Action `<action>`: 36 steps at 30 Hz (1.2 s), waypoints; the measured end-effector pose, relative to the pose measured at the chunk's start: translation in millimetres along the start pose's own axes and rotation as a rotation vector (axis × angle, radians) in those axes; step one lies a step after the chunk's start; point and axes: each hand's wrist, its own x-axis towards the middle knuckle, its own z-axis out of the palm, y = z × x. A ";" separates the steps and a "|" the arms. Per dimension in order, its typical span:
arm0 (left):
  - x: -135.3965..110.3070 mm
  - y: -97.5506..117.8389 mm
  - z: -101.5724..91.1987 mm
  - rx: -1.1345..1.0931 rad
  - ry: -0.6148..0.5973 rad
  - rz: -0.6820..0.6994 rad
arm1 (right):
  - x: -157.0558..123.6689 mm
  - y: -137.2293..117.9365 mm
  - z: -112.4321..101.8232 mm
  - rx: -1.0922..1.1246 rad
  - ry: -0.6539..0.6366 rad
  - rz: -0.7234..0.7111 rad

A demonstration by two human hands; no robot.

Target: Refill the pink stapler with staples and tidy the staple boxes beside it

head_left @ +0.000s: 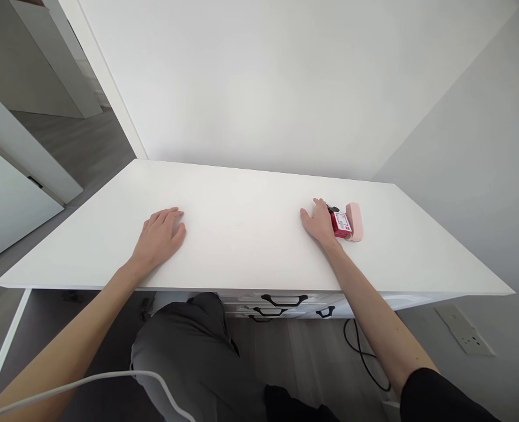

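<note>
My left hand [157, 239] lies palm down on the white cabinet top [237, 234], left of the middle, its fingers outstretched and nothing in it. Farther right, my right hand [320, 223] is also on the surface, its thumb spread away from the fingers. Its outer side is against or very near a small red box [341, 224] with a white label. A small black object [333, 208] shows behind that box, partly covered by the hand. On the box's right side stands a pale pink item [355, 221] with rounded corners, close beside it.
Below the top are drawers with black handles [284, 301]. At the lower left, a cabinet compartment [66, 328] stands open. A white cable [110, 374] crosses in front of my left arm. A black cord [365, 354] lies on the floor, near a wall socket [465, 331].
</note>
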 end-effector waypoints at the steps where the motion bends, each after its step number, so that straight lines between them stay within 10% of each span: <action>1: 0.0 0.2 -0.1 0.000 0.000 -0.001 | 0.0 0.0 0.7 -0.002 0.001 0.009; 13: 0.6 -0.2 2.5 -0.002 0.004 0.000 | -1.5 -3.6 2.5 -0.020 -0.020 0.033; 36: -13.1 5.7 12.0 0.062 -0.015 0.017 | -25.3 -57.5 19.1 -0.162 -0.374 -0.390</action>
